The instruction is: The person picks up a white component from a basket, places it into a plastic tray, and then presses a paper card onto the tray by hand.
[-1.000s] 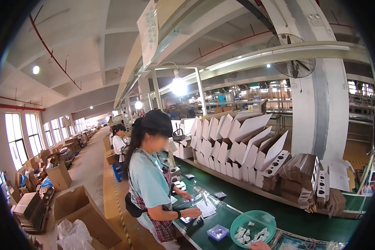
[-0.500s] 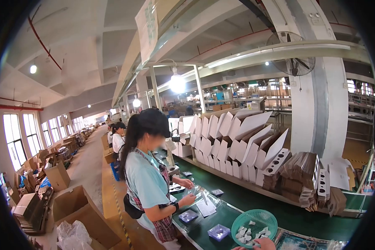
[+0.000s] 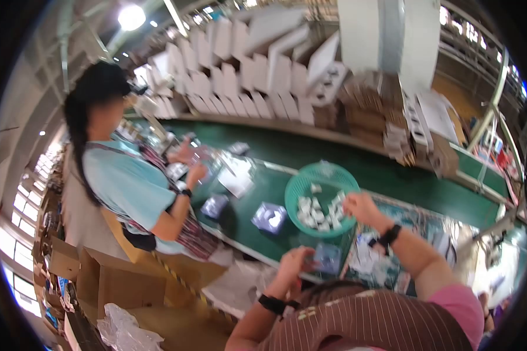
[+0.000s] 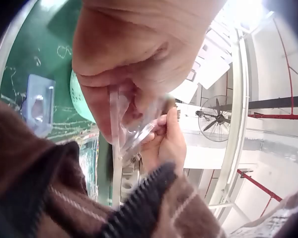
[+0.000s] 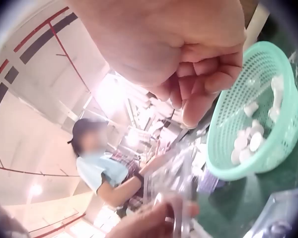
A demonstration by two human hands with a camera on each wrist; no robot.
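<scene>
My left hand [image 3: 295, 263] grips a clear plastic blister shell [image 4: 131, 126] by its edge, thumb and fingers on either side. The shell also shows in the right wrist view, with that hand below. My right hand [image 3: 363, 209] is over the right rim of a green mesh basket [image 3: 293, 190]. In the right wrist view its fingers [image 5: 221, 79] are curled in towards the palm, and nothing shows between them. Several small white pieces [image 3: 313, 213] lie in the basket. A bluish clear plastic tray [image 3: 328, 257] rests on the table beside my left hand.
Two purplish packs [image 3: 269, 217] and a white sheet [image 3: 236, 178] lie on the green table. A person [image 3: 123, 169] works at my left. White cartons [image 3: 216, 82] and stacked cardboard [image 3: 366, 105] line the back. A printed sheet [image 3: 377, 257] lies right of the basket.
The head view has swung downward, so both arms now show. My right hand has shifted from the basket's near edge to its right rim. The blister shell has come into view.
</scene>
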